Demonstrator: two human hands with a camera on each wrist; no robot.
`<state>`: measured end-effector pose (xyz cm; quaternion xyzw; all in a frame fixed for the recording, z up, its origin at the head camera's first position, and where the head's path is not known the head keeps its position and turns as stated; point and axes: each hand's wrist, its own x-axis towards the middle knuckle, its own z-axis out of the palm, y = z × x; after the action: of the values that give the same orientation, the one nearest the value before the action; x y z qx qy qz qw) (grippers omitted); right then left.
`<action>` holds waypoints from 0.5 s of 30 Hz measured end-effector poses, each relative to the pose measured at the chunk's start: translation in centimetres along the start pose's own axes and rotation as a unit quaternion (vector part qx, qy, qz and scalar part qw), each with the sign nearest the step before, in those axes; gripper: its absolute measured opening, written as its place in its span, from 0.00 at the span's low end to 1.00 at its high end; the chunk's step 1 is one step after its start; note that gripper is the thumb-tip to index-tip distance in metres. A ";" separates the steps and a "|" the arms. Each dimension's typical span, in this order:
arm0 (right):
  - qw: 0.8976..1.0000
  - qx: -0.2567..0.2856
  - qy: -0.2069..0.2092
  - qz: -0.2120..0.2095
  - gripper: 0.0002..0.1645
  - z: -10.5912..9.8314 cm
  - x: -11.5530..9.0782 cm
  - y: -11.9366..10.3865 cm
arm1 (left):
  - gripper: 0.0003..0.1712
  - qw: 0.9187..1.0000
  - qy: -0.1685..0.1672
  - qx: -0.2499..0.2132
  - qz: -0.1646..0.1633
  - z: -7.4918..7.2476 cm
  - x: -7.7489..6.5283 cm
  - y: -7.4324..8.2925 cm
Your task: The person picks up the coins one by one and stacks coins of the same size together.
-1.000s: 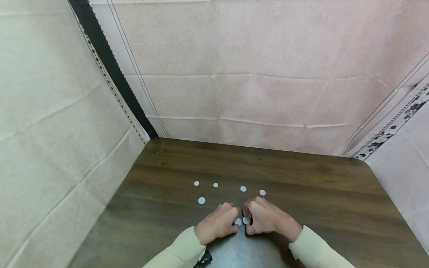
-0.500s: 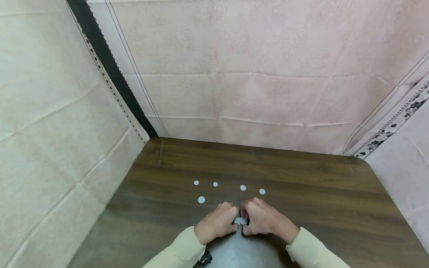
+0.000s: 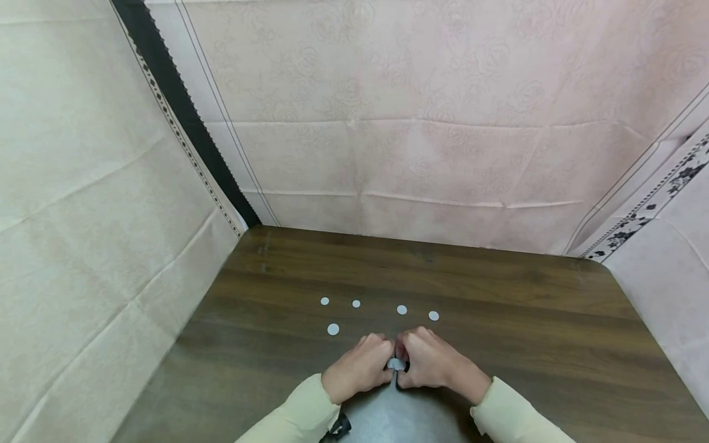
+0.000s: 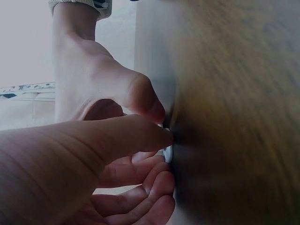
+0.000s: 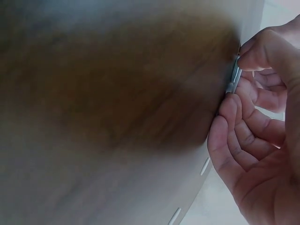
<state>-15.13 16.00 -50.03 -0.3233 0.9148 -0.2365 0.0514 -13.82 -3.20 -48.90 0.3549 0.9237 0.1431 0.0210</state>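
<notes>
Two white discs (image 3: 396, 364) have come together; hands (image 3: 361, 367) hold them.

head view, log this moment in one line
left hand, right hand: grip white discs between them | table: five other discs

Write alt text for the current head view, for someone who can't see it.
A person's left hand and right hand grip small white discs close together at a wooden table. Five more discs lie beyond them; pale cloth hangs behind.

Dim, blurry tabletop (image 4: 234, 103) in both wrist views, brighter head view.
</notes>
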 end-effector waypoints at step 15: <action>0.999 0.013 0.030 -0.008 0.12 0.3 0.0 -0.4 | 0.15 1.000 0.003 -0.009 -0.006 0.0 -0.3 0.0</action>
<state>-14.83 15.56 -50.14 -0.3231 0.9101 -0.2583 0.0266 -13.57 -3.35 -48.92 0.3485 0.9245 0.1527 0.0225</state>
